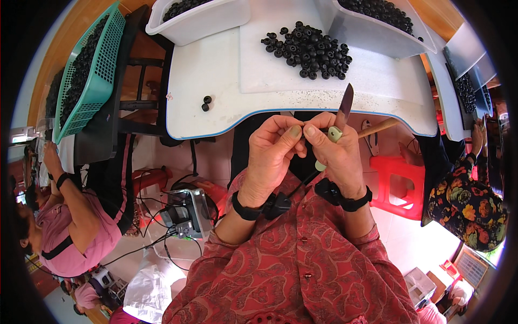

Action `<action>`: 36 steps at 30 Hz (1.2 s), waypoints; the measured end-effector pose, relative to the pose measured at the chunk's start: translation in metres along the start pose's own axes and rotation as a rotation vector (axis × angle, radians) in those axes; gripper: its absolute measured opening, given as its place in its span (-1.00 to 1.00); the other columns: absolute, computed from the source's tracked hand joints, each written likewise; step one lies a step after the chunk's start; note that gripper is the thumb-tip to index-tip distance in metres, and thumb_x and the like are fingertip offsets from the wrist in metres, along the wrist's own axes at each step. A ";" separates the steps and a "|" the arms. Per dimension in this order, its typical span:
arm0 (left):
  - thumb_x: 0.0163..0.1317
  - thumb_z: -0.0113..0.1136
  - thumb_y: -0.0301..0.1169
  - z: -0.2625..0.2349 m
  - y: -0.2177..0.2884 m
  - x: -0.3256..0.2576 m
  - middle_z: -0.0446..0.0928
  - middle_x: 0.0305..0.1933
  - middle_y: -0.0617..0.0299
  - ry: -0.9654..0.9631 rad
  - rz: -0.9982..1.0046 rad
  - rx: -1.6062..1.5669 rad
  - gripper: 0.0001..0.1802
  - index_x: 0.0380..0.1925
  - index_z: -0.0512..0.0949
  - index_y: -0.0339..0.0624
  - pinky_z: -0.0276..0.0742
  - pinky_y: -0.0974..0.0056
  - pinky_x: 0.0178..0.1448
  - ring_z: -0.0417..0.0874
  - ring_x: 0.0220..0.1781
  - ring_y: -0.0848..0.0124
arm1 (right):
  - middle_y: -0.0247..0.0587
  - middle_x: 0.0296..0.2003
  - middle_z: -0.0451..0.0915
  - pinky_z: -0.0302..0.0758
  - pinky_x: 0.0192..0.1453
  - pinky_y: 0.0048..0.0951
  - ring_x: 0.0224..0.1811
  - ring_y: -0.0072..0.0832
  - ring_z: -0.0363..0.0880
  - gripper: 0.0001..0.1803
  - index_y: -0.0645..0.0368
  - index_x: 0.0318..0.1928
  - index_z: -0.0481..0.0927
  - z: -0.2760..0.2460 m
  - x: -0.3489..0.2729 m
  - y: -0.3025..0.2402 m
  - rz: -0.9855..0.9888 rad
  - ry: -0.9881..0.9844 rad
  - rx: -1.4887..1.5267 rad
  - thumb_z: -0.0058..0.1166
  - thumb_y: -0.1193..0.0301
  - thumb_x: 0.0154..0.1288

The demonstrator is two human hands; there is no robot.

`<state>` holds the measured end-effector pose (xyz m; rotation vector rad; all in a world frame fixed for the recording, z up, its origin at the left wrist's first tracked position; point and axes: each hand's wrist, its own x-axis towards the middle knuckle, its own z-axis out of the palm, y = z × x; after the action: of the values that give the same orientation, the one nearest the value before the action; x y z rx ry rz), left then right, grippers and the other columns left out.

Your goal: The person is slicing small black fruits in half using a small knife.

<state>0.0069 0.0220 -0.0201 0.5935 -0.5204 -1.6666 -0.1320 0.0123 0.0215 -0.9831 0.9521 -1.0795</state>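
Observation:
Both my hands meet in front of the table's near edge. My right hand is closed around the pale green handle of a small knife, its blade pointing up and away from me. My left hand is closed in a pinch, thumb against fingers, its tips close to my right thumb. Whatever lies between those fingertips is too small or hidden to make out. Beyond my hands, a pile of small round black parts lies on the white table. Two more black parts sit apart toward the left.
White bins of black parts stand at the table's back left and back right. A green basket of them is farther left. A wooden rod and red stool are at right. Co-workers sit on both sides.

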 end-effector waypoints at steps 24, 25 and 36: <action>0.32 0.12 -0.47 -0.003 -0.004 0.004 0.55 -0.36 0.24 -0.008 -0.083 -0.183 -0.88 -0.19 0.53 -0.27 0.49 0.40 -0.32 0.52 -0.42 0.53 | -0.17 -0.36 0.52 0.50 -0.30 -0.35 -0.38 -0.32 0.58 -0.75 0.32 -0.07 0.48 -0.012 -0.002 0.023 -0.332 0.093 -0.661 0.02 0.62 0.22; 0.32 0.12 -0.47 0.001 -0.003 0.003 0.54 -0.35 0.25 0.014 -0.059 -0.152 -0.87 -0.18 0.52 -0.27 0.50 0.40 -0.31 0.52 -0.41 0.53 | -0.09 -0.30 0.50 0.53 -0.28 -0.28 -0.34 -0.18 0.60 -0.69 0.31 -0.05 0.47 -0.011 -0.002 0.021 -0.426 0.077 -0.928 0.03 0.65 0.14; 0.34 0.08 -0.47 0.005 -0.004 0.000 0.52 -0.33 0.24 -0.004 0.034 -0.048 -0.85 -0.14 0.50 -0.29 0.50 0.40 -0.21 0.52 -0.36 0.50 | -0.18 -0.30 0.43 0.52 -0.53 -0.28 -0.48 -0.22 0.60 -0.53 0.11 0.04 0.49 0.003 -0.002 0.020 -0.471 0.153 -1.215 0.21 0.50 0.05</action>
<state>0.0004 0.0224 -0.0189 0.5434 -0.4892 -1.6443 -0.1251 0.0182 0.0039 -2.2147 1.5959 -0.9027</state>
